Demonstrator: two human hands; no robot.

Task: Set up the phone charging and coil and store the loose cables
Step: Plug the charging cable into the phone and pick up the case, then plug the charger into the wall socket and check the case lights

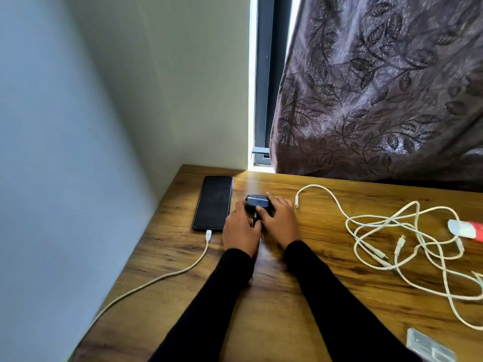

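A black phone [213,202] lies face up near the table's back left corner, with a white charging cable [167,275] plugged into its near end and trailing off the left edge. Just right of it sits a small dark case-like device [257,201]. My left hand [241,228] pinches a thin black plug at the device's near side. My right hand [279,220] grips the device from the right. A tangle of loose white cables [400,239] lies on the right part of the table.
The wooden table [287,309] sits in a wall corner. A patterned curtain [379,87] hangs over its back right edge. A white and red object [465,228] lies at the far right. A clear plastic piece [428,346] rests near the front right.
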